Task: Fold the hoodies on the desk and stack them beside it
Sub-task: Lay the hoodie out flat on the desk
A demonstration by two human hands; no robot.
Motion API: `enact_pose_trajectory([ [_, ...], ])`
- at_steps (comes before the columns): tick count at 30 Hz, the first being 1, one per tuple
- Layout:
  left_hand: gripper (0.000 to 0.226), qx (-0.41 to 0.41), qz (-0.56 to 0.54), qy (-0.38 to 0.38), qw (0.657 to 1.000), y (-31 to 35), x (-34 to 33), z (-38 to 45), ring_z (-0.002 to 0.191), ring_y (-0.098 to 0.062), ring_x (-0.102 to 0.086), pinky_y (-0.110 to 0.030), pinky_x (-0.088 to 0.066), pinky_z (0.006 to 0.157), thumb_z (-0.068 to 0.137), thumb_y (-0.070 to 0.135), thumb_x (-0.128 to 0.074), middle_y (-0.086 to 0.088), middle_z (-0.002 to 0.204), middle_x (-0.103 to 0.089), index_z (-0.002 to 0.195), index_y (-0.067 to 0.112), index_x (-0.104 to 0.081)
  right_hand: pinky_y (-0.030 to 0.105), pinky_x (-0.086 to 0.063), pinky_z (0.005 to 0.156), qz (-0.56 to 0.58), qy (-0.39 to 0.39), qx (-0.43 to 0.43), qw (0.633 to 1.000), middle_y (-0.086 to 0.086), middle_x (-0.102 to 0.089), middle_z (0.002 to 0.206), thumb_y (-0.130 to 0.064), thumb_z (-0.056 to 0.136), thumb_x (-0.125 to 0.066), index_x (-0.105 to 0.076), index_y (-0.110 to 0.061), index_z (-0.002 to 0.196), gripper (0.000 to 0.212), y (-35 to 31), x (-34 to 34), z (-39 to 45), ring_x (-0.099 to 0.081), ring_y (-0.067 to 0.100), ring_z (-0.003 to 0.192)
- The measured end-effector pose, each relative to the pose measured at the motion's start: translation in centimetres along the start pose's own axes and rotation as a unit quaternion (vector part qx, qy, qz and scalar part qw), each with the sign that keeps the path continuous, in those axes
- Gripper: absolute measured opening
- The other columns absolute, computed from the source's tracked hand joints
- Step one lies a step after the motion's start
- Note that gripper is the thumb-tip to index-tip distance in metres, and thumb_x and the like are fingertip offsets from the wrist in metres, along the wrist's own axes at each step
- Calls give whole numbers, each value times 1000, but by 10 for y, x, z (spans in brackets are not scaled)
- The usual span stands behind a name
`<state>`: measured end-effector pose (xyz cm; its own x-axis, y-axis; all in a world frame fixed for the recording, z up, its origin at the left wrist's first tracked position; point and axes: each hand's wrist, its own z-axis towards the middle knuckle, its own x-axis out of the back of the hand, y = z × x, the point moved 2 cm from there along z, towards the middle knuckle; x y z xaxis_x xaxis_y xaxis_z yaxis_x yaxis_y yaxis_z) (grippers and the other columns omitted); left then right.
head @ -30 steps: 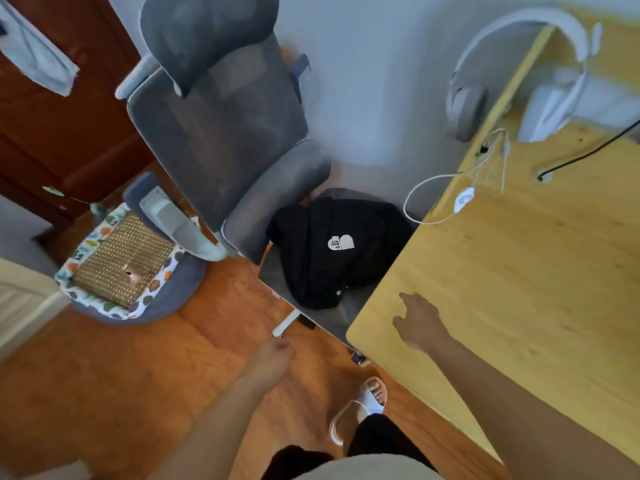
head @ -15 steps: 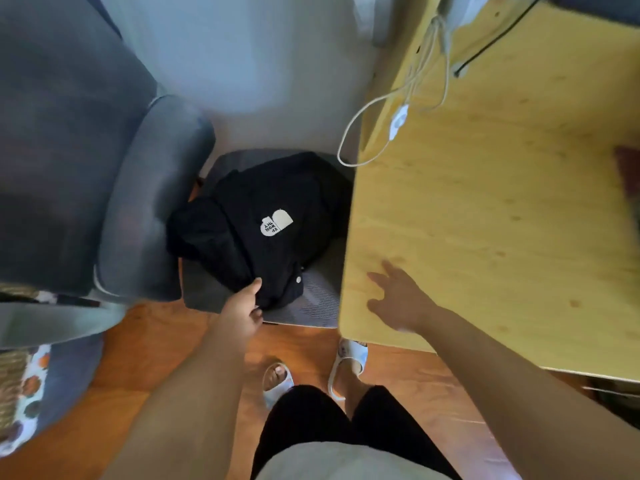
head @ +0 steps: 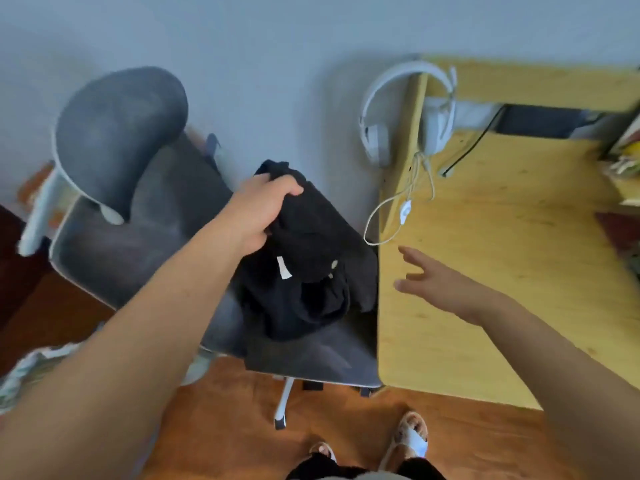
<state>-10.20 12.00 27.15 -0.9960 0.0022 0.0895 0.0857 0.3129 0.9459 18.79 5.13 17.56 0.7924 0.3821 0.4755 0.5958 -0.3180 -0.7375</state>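
Note:
A black hoodie (head: pixel 311 265) hangs bunched above the seat of the grey office chair (head: pixel 145 244), a white label showing on its cloth. My left hand (head: pixel 259 213) grips its upper edge and holds it lifted. My right hand (head: pixel 436 282) hovers over the left part of the yellow wooden desk (head: pixel 512 271), fingers spread and holding nothing, just right of the hoodie.
White headphones (head: pixel 408 109) hang on the desk's left side with a white cable (head: pixel 398 213) looping down. A black cable and a dark object lie at the desk's back; items sit at its right edge. Wooden floor and my sandalled feet (head: pixel 408 438) are below.
My left hand went from touching the hoodie lying on the chair seat to gripping and lifting it. My right hand rose off the desk edge. The camera view tilted up.

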Motion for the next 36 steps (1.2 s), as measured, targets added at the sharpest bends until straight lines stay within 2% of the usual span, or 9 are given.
enact_pose_trajectory([
  [3, 16, -70, 94, -65, 991, 88, -24, -29, 89, -30, -70, -42, -46, 80, 73, 22, -70, -11, 90, -67, 88, 16, -69, 20, -46, 92, -32, 53, 162, 985, -23, -28, 152, -33, 89, -77, -13, -49, 158, 96, -101, 53, -44, -33, 1, 141],
  [6, 18, -166, 170, -113, 965, 166, -62, -68, 82, -26, -64, -44, -44, 74, 68, 24, -71, -9, 87, -65, 84, 17, -72, 22, -29, 114, -64, 85, 288, 952, -25, -13, 159, -31, 82, -84, 1, -37, 161, 117, -172, 93, -79, -16, -7, 145],
  [8, 16, -233, 224, -136, 936, 208, -91, -95, 83, -21, -70, -40, -52, 75, 74, 24, -71, -3, 88, -73, 86, 13, -71, 22, -33, 113, -53, 108, 332, 936, -18, -23, 162, -28, 76, -89, -4, -34, 161, 121, -197, 122, -99, -28, -3, 145],
  [12, 28, -350, 294, -155, 876, 251, -150, -135, 58, -11, -39, -25, -32, 54, 90, 24, -70, 2, 65, -42, 74, 13, -50, 17, -44, 77, -71, 257, 375, 888, -18, -64, 109, -18, 76, -86, -51, -31, 126, 63, -194, 187, -138, -59, -11, 96],
  [14, 25, -375, 294, -177, 861, 250, -177, -144, 65, -10, -49, -25, -41, 61, 96, 27, -68, -1, 73, -54, 83, 9, -57, 9, -42, 68, -48, 286, 386, 876, -22, -65, 100, -17, 80, -83, -55, -33, 115, 47, -170, 209, -151, -59, -15, 86],
  [17, 24, -355, 233, -207, 881, 210, -201, -138, 105, -5, -65, -26, -50, 98, 94, 37, -69, 9, 114, -70, 112, 21, -68, 14, -49, 77, -3, 285, 368, 885, -27, -64, 106, -17, 84, -81, -57, -33, 117, 44, -119, 229, -158, -59, -15, 95],
  [21, 76, -207, 264, -212, 918, 82, -214, -130, 138, -4, -45, -32, -36, 118, 81, 41, -83, 20, 142, -52, 141, 48, -38, 31, -55, 88, 71, 230, 331, 912, -15, -71, 111, -19, 87, -79, -62, -28, 123, 41, -31, 238, -169, -66, 3, 105],
  [29, 114, -34, 187, -168, 967, -124, -278, -149, 141, -4, -42, -45, -36, 119, 71, 39, -92, 24, 150, -46, 154, 55, -17, 55, -59, 89, 261, 189, 263, 909, 7, -75, 109, 0, 90, -67, -66, -11, 119, 31, 81, 217, -202, -72, 24, 102],
  [36, 71, -51, 268, 40, 961, -95, -298, -165, 138, -27, -47, -27, -36, 99, 91, 47, -72, -3, 143, -54, 149, 15, -48, 49, -60, 82, 334, 221, 345, 849, 12, -74, 104, 1, 85, -71, -65, -7, 112, 29, 26, 233, -241, -72, 28, 99],
])
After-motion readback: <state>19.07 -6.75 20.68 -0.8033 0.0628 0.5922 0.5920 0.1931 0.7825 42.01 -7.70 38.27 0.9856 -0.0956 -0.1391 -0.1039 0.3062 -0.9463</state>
